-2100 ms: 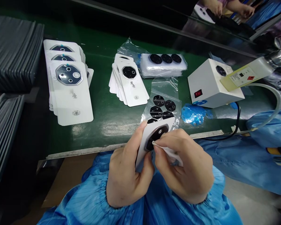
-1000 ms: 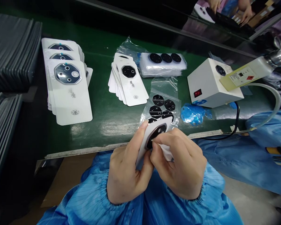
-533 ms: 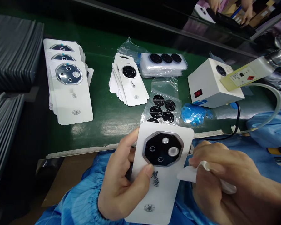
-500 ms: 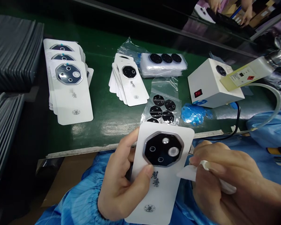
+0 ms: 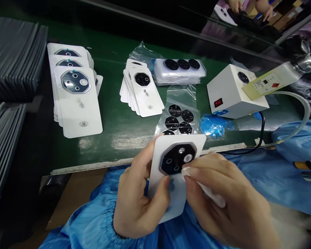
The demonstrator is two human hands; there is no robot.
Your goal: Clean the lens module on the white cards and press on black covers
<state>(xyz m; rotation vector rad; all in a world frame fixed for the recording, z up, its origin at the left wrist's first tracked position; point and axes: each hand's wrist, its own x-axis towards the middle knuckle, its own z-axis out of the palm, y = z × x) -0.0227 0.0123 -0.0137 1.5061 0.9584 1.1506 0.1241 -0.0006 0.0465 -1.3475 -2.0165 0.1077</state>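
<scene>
A white phone back cover point(image 5: 155, 193) with a dark octagonal camera plate point(image 5: 171, 159) is tilted up in front of the bench. My left hand point(image 5: 142, 193) is closed around its left side, thumb just below the plate. My right hand point(image 5: 223, 193) pinches a folded white wiping cloth point(image 5: 212, 197). The cloth's tip meets the plate's lower right edge, and the fingers cover part of the cover's right side. Beyond the cover lies a clear plastic bag point(image 5: 181, 93) with several black octagonal plates inside.
White covers lie in a left stack point(image 5: 77, 114) and a middle stack point(image 5: 147, 100). Behind sits a wrapped pack point(image 5: 178, 74) with black plates on top. A white box with a red switch point(image 5: 225, 97), a leaning bottle point(image 5: 272, 84) and blue film pieces point(image 5: 212, 126) are at right. Grey trays point(image 5: 12, 52) fill the left.
My right hand has moved left and brought the cloth from beside the cover onto the camera plate's edge. My left hand has turned and tilted the cover slightly.
</scene>
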